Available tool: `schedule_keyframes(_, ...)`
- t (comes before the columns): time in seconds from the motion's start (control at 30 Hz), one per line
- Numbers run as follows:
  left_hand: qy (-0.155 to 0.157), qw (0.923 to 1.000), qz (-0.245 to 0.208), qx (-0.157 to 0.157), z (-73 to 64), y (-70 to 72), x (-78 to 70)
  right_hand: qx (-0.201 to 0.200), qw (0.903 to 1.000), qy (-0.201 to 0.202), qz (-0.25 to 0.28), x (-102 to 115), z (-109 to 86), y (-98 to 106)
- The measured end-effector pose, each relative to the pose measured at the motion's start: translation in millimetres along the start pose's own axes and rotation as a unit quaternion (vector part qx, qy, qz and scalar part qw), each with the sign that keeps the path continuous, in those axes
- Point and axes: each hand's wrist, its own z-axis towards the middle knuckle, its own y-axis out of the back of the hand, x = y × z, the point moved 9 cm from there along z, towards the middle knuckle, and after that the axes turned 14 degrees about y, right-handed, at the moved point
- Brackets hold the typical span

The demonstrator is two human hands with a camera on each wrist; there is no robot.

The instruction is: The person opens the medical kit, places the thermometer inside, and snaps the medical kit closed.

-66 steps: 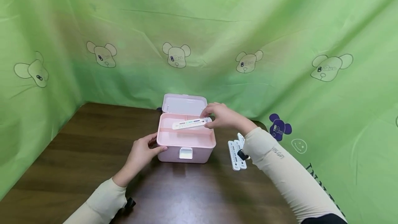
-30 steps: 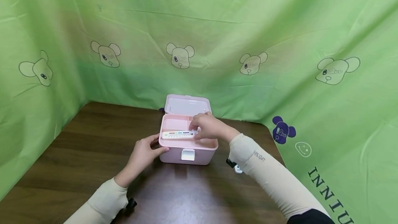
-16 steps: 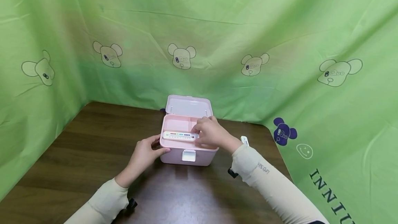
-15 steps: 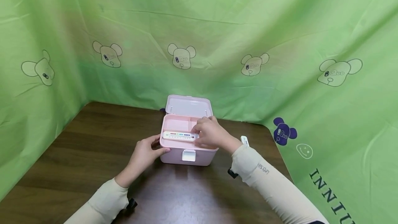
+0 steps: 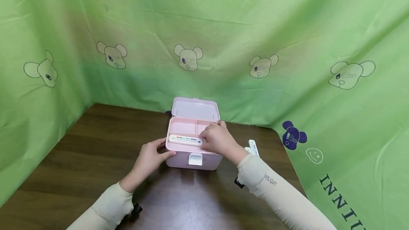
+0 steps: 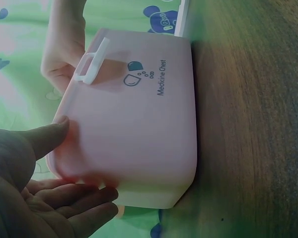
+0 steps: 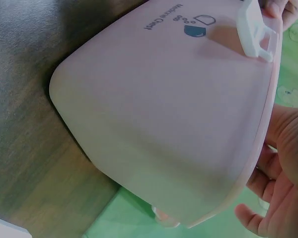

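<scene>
A pink medicine chest (image 5: 179, 160) stands on the table with its lid (image 5: 196, 109) raised behind it. A divided tray fills its top. My left hand (image 5: 151, 156) holds the chest's front left corner, thumb on the front and fingers along the side. In the tray's front compartment lies a white strip thermometer (image 5: 184, 140) with coloured bands. My right hand (image 5: 220, 140) is over the tray's right side and pinches the thermometer's right end, which its fingers partly cover. The right wrist view shows the right hand's curled fingers (image 7: 268, 171) beside the rim; the thermometer is hidden there.
More white strip thermometers (image 5: 253, 148) lie on the table right of the chest, partly hidden by the right forearm. A white latch (image 5: 195, 159) hangs at the chest's front. Green printed cloth (image 5: 223, 91) hangs behind the brown table (image 5: 105, 137).
The right hand has brought the thermometer from above the tray down into the front compartment, where it lies level. The left hand keeps its hold on the corner. The view has shifted slightly.
</scene>
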Motion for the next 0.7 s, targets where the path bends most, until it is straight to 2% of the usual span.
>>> schedule_keyframes(0.27,0.002,1.0000,0.005,-0.001,-1.4,-0.2,-1.2,-0.030,0.9990,-0.005,-0.033,4,-3.5,3)
schedule_keyframes(0.53,0.001,1.0000,0.002,0.000,-2.2,0.2,-2.2,-0.043,0.9977,-0.045,-0.028,-4,-11.9,8)
schedule_keyframes(0.7,0.001,1.0000,0.001,0.002,-2.1,1.4,-3.4,-0.090,0.9941,-0.060,-0.010,-8,-26.5,22)
